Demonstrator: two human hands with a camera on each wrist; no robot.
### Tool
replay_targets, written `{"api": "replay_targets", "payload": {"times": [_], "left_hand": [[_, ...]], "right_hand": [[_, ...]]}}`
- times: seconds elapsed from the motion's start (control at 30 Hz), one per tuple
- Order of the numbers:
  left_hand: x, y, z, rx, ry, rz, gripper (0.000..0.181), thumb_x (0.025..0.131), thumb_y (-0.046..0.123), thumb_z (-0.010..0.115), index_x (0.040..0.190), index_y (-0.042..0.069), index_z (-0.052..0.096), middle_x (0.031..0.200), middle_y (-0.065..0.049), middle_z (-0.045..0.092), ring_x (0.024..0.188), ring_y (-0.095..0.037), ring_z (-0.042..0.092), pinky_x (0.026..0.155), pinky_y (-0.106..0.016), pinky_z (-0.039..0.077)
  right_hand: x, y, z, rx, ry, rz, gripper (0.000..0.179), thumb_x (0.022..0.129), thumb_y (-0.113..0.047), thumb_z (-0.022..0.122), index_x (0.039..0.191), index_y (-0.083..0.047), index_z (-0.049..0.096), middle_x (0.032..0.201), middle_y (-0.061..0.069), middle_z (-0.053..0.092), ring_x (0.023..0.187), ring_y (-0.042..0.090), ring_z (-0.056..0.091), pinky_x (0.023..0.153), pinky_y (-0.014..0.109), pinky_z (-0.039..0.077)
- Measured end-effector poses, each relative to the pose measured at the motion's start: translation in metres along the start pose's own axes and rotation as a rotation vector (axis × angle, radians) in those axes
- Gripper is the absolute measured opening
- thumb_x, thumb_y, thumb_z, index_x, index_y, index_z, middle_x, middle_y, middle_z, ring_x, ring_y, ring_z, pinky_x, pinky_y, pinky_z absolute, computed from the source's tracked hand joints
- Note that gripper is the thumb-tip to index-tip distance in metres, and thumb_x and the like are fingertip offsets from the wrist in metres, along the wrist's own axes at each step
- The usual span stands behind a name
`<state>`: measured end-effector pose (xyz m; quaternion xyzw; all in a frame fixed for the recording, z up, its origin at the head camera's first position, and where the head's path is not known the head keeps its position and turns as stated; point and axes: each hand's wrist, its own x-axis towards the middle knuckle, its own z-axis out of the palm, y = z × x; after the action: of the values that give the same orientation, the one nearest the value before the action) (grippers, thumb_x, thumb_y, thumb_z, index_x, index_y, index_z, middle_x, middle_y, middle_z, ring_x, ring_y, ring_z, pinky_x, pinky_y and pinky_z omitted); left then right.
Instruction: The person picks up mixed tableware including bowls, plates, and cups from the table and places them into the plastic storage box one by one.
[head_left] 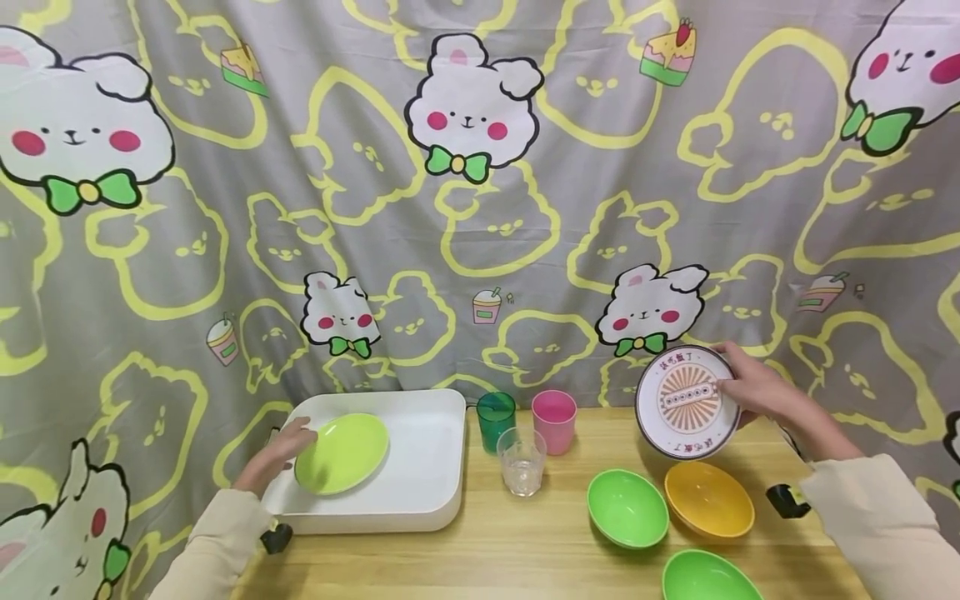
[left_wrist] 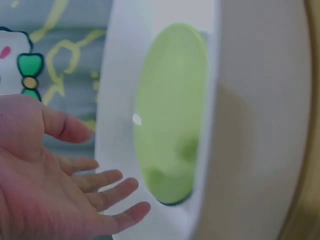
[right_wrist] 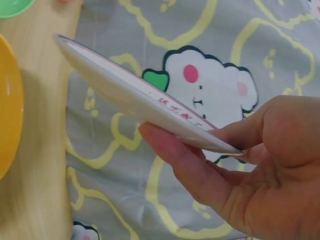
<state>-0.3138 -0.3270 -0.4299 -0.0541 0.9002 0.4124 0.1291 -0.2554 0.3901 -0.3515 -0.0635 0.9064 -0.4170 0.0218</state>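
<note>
A white plate (head_left: 688, 429) with a dark rim and an orange sunburst print is held tilted by my right hand (head_left: 757, 385), thumb on its face and fingers behind, as the right wrist view shows. It is raised above the back right of the table. At the left, a yellow-green plate (head_left: 345, 454) lies in a white rectangular tray (head_left: 423, 521). My left hand (head_left: 288, 446) hovers over the tray's left side, close to that plate. In the left wrist view its fingers (left_wrist: 112, 195) are spread and relaxed, with nothing in them.
Between tray and bowls stand a green cup (head_left: 491, 433), a pink cup (head_left: 555, 425) and a clear cup (head_left: 522, 475). At the right are an orange bowl (head_left: 708, 500), a green bowl (head_left: 626, 508) and another green bowl (head_left: 708, 579) nearer. A patterned curtain (head_left: 517, 233) hangs behind the table.
</note>
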Motion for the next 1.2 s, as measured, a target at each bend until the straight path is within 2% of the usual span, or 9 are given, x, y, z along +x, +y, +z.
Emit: {"api": "replay_targets", "payload": {"times": [0.17,0.3,0.4,0.5,0.67,0.83,1.0,1.1,1.2], "left_hand": [[-0.002,0.012,0.0,-0.018,0.011,0.11,0.067,0.11,0.023,0.039,0.154,-0.017,0.008,0.153,-0.046,0.018,0.14,-0.061,0.025,0.111,-0.071,0.032],[-0.003,0.021,0.005,-0.04,0.015,0.135,0.066,0.112,0.025,0.037,0.157,-0.013,0.007,0.157,-0.043,0.012,0.145,-0.058,0.018,0.115,-0.07,0.027],[-0.003,0.026,0.011,-0.11,0.015,0.148,0.065,0.113,0.025,0.036,0.157,-0.012,0.006,0.159,-0.041,0.011,0.146,-0.057,0.016,0.114,-0.072,0.027],[-0.003,0.031,0.019,-0.211,0.033,0.19,0.066,0.113,0.027,0.038,0.159,-0.009,0.007,0.161,-0.038,0.013,0.148,-0.054,0.017,0.115,-0.071,0.026],[-0.005,0.037,0.035,-0.353,0.054,0.264,0.072,0.112,0.035,0.043,0.161,-0.005,0.008,0.163,-0.034,0.016,0.148,-0.05,0.021,0.116,-0.068,0.027],[-0.007,0.049,0.049,-0.413,0.059,0.292,0.073,0.111,0.039,0.043,0.161,-0.002,0.011,0.16,-0.034,0.022,0.147,-0.049,0.027,0.117,-0.066,0.03],[-0.01,0.059,0.06,-0.493,0.071,0.327,0.068,0.111,0.038,0.043,0.161,0.001,0.015,0.161,-0.03,0.026,0.147,-0.046,0.031,0.117,-0.063,0.031],[-0.012,0.064,0.064,-0.532,0.061,0.346,0.067,0.111,0.038,0.043,0.161,0.002,0.016,0.163,-0.027,0.025,0.148,-0.045,0.031,0.118,-0.062,0.031],[-0.013,0.07,0.069,-0.546,0.055,0.364,0.068,0.111,0.039,0.042,0.162,0.002,0.017,0.164,-0.025,0.024,0.148,-0.044,0.031,0.118,-0.061,0.033]], "right_hand": [[-0.009,-0.001,0.0,-0.051,0.088,-0.02,0.061,0.1,0.003,0.044,0.151,0.016,0.013,0.097,0.037,0.054,0.061,0.026,0.065,0.049,0.043,0.061],[-0.02,0.001,0.002,-0.091,0.171,-0.031,0.061,0.102,-0.001,0.046,0.153,0.013,0.016,0.096,0.034,0.055,0.062,0.025,0.065,0.048,0.038,0.06],[-0.027,0.005,0.005,-0.117,0.237,-0.062,0.059,0.104,-0.003,0.046,0.153,0.013,0.017,0.098,0.033,0.055,0.065,0.023,0.063,0.048,0.036,0.059],[-0.035,0.009,0.01,-0.114,0.31,-0.081,0.059,0.104,-0.004,0.047,0.153,0.014,0.02,0.098,0.032,0.054,0.064,0.02,0.061,0.047,0.035,0.058],[-0.045,0.014,0.02,-0.044,0.377,-0.074,0.06,0.105,-0.006,0.046,0.154,0.014,0.018,0.112,0.036,0.048,0.066,0.013,0.058,0.048,0.034,0.059],[-0.052,0.017,0.029,0.006,0.456,-0.074,0.061,0.105,-0.007,0.046,0.157,0.009,0.018,0.126,0.041,0.043,0.07,0.005,0.054,0.048,0.03,0.057],[-0.056,0.015,0.04,0.082,0.551,-0.064,0.062,0.105,-0.007,0.048,0.159,0.006,0.02,0.131,0.042,0.043,0.074,-0.004,0.054,0.049,0.028,0.058],[-0.058,0.014,0.045,0.112,0.596,-0.035,0.062,0.105,-0.009,0.049,0.16,0.004,0.021,0.135,0.042,0.043,0.087,-0.007,0.052,0.057,0.018,0.057],[-0.06,0.014,0.048,0.133,0.624,0.011,0.064,0.105,-0.012,0.049,0.161,0.0,0.021,0.144,0.041,0.04,0.107,0.006,0.056,0.067,0.005,0.05]]}}
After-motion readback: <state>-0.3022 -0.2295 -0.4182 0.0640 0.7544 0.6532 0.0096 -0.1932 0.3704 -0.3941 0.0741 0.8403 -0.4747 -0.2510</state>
